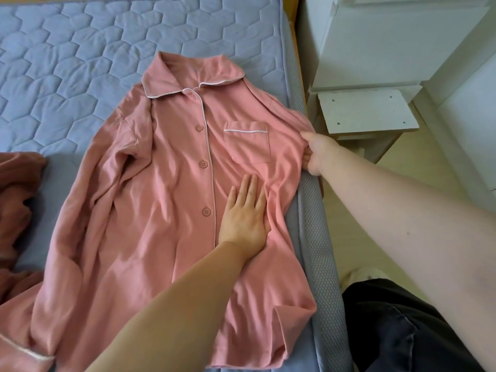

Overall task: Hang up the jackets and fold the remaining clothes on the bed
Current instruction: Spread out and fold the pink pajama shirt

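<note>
A pink button-up pajama shirt [166, 200] with white piping and a chest pocket lies face up on the blue quilted bed [80, 63], collar toward the far side. My left hand [245, 213] presses flat on the shirt's front, fingers straight, just right of the button placket. My right hand [318, 153] grips the shirt's right shoulder and sleeve fabric at the bed's right edge. The shirt's left sleeve lies bunched along its left side.
A darker reddish-pink garment [16, 210] lies crumpled at the bed's left edge. White furniture [402, 44] and a small white stool [367, 114] stand on the floor right of the bed. My dark trouser leg [402, 331] is at the lower right.
</note>
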